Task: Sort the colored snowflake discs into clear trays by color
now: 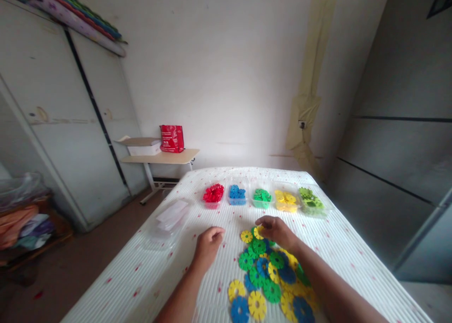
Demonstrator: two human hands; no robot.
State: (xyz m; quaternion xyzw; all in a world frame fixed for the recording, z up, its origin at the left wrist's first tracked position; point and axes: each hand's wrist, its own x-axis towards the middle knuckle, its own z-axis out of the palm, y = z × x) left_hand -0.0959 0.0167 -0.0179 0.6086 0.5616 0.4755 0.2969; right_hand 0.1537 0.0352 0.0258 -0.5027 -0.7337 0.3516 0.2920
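My right hand (pixel 278 232) reaches over the far end of a loose pile of notched plastic building discs. Its thumb and fingers pinch a yellow notched disc (pixel 258 232). Green discs (pixel 272 291), blue discs (pixel 239 309) and yellow discs (pixel 257 305) overlap in the pile, partly behind my right forearm. My left hand (pixel 208 244) rests left of the pile, fingers curled together, with nothing visible in it. Beyond my hands stand clear tubs in a row: red pieces (pixel 213 192), blue pieces (pixel 237 192), green pieces (pixel 262 195), yellow pieces (pixel 285 197) and light green pieces (pixel 310 198).
Clear plastic lids or bags (pixel 169 222) lie on the left of the white ribbed table cover (pixel 141 280). Behind, a small side table (pixel 176 157) carries a red bag (pixel 172 138) and a white box (pixel 144 147). Cabinets stand to the left.
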